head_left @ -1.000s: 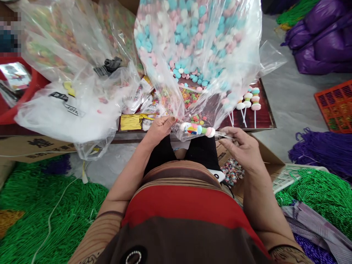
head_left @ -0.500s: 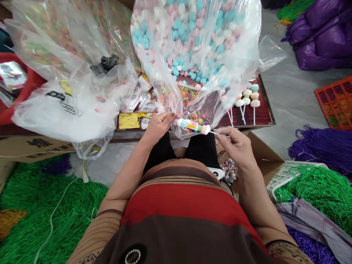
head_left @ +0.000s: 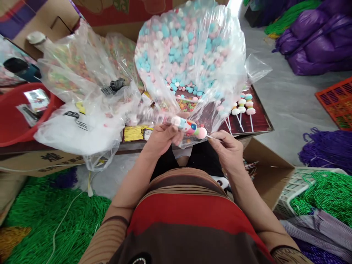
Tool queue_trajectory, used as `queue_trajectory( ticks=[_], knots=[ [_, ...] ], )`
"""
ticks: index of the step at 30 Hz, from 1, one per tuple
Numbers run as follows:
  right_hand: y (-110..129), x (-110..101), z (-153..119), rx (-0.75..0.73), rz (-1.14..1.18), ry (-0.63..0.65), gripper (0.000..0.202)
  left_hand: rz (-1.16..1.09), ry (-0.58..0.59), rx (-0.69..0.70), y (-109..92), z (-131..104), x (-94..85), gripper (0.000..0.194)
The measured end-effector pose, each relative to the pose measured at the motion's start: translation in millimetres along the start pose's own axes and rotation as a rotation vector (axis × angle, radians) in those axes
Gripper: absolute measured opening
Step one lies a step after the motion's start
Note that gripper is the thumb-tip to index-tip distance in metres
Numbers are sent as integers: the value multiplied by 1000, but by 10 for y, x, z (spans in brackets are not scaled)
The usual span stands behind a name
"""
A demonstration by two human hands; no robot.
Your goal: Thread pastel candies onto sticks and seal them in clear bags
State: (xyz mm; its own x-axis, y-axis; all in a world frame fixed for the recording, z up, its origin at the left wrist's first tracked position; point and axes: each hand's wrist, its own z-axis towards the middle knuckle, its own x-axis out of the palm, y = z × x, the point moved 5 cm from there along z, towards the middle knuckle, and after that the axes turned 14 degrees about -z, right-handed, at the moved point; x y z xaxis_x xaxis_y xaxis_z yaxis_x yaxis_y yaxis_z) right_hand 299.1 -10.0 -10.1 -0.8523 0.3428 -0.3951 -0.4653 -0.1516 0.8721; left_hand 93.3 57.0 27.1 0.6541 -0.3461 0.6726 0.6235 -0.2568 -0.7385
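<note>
A marshmallow lollipop (head_left: 202, 132) is held level between my hands, over the near edge of the table. Its upper part sits in a clear wrapper (head_left: 189, 127) with a colourful print, while a pink marshmallow shows at the stick end. My left hand (head_left: 165, 136) is closed around the wrapped far end, and blurred clear film stretches leftward past it. Between thumb and fingers, my right hand (head_left: 227, 145) pinches the white stick (head_left: 209, 136). Just behind them lies a big clear bag (head_left: 189, 55) of pink, white and blue marshmallows, with gummy rings (head_left: 187, 105) near its mouth.
Several marshmallow lollipops (head_left: 249, 104) lie at the table's right end. Yellow twist ties (head_left: 134, 134), a white plastic bag (head_left: 74, 128) and a red basin (head_left: 11, 110) are on the left. An open carton (head_left: 269, 172) stands below right, beside a crate (head_left: 297, 190) of green cord.
My left hand has moved from the film at the lollipop's tip to close over its wrapped end. The view has shifted, showing more of the table's far side.
</note>
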Motion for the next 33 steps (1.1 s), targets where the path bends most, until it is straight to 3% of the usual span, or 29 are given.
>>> queue_trajectory(
  ticks=[5,10,13,15,20,25,28,33],
  knots=[
    [76,178,-60,10,44,12,18,34,-166,53,124,49,84,54],
    [-3,335,-128,144,138,66,34,201,-87,-38,213,0,6,53],
    [1,336,-127,147,144,92,35,209,-50,19,123,2,-28,63],
    [51,355,-114,128,128,118,33,162,-90,66,80,16,-10,67],
    [194,460,-75,124,132,145,34,99,-233,106,158,35,122,56],
    [249,448,-67,93,70,233,34,76,-232,175,145,50,111,51],
    [269,461,-89,123,100,251,38,89,-205,120,244,20,69,49],
    [256,600,-136,294,278,302,44,68,-98,-93,593,-82,53,50]
  ],
)
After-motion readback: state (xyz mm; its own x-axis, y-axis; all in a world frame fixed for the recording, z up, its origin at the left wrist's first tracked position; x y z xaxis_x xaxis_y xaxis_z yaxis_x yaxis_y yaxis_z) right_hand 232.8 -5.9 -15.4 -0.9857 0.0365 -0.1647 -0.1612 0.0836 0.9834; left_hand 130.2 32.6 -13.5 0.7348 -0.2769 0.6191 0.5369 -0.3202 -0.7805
